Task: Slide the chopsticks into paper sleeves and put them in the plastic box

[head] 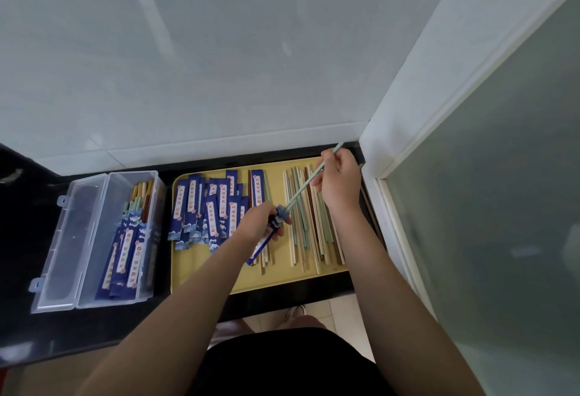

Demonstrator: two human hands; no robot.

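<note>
Box [62,238] at left: clear plastic, smooth, slightly frosted, moulded latches on the lid. Sleeves [204,207] centre: printed blue paper, low sheen (same kind in the box). Tray [282,279]: matt pale yellow, looks plastic. Loose chopsticks [310,223] right of centre: smooth, pastel and brown, matt, material unclear. Counter [18,317] lower left: black, glossy, mirror-like. Wall [219,65] upper frame: glossy white tile. Door panel [502,207] right: frosted glass, white frame.

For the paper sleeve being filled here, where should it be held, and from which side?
Hold the paper sleeve just below its open mouth, coming from the left as the left hand does. That keeps the mouth steady and clear for the green chopsticks, which the right hand feeds in from the upper right.
</note>
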